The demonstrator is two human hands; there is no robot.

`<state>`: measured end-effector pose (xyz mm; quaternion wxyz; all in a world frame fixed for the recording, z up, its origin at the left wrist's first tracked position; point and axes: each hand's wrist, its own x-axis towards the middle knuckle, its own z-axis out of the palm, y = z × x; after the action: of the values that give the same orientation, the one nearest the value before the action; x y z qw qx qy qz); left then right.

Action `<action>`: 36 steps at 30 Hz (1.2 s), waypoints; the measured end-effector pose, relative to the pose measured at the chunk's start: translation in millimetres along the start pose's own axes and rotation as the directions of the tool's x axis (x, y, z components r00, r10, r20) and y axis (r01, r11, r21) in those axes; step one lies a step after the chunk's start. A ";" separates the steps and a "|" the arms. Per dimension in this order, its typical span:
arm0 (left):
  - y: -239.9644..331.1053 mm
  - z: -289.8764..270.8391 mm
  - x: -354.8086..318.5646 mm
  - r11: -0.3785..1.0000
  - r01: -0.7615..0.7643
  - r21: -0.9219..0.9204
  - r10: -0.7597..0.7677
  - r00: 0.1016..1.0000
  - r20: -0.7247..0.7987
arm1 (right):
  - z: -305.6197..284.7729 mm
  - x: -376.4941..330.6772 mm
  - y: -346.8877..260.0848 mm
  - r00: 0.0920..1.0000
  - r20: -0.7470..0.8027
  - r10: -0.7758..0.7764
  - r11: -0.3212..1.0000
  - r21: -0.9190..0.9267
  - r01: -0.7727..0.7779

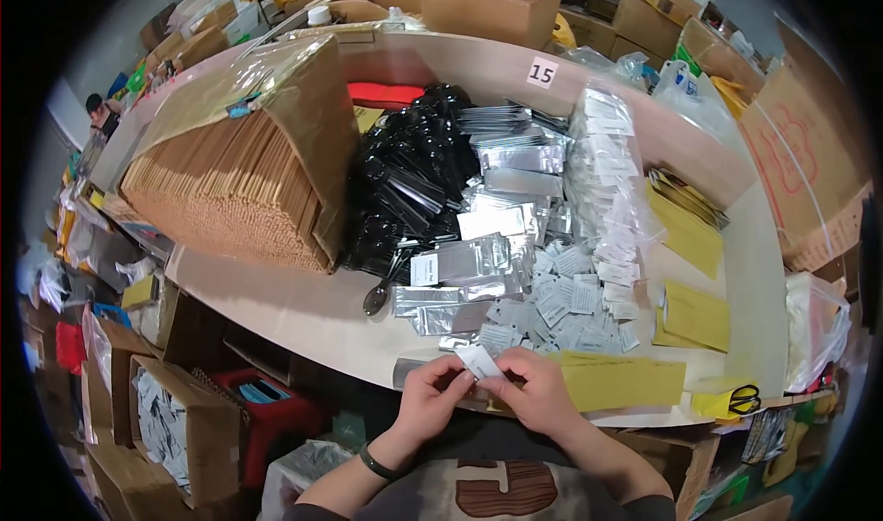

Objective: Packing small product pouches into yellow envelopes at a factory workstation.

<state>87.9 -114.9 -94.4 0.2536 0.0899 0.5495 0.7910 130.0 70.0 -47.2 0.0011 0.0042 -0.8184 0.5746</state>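
Note:
Near the front edge of the table I hold a small white printed slip (479, 363) between both hands. My left hand (430, 394) pinches its left side with thumb and fingers. The right one, my right hand (533, 392), grips the other side, thumb on top. Just beyond lies a heap of white printed slips (561, 305). Silver foil pouches (474, 259) are piled to its left and behind it. Yellow envelopes (625, 381) lie flat beside my right hand. A black spoon (374, 298) sticks out from a pile of shiny black pieces (414, 162).
On the left stands a big open carton (313, 89) packed with brown padded envelopes (221, 190). A clear bag of white slips (607, 171) lies behind the heap. More yellow envelopes (692, 317) and black-handled scissors (743, 399) are at the right. Below left is a box of slips (161, 420).

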 end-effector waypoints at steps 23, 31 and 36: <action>25.6 -60.4 135.6 0.274 -0.282 0.920 0.648 0.760 0.040 | -33.1 113.6 43.8 0.854 0.214 -0.475 0.403 -0.809 0.427; 52.2 27.5 180.2 0.294 -0.458 0.839 0.363 0.865 0.346 | -33.8 84.2 41.2 0.936 0.248 -0.252 0.349 -0.879 0.326; 49.6 -81.0 117.9 0.103 0.052 0.993 0.417 0.904 -0.090 | -62.8 57.7 31.0 0.944 -0.252 -0.213 0.843 -0.536 0.047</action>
<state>-62.1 -135.9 -95.9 -0.0745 0.1602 0.9501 0.2572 71.8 139.3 -54.7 0.1665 -0.0277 -0.9313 0.3228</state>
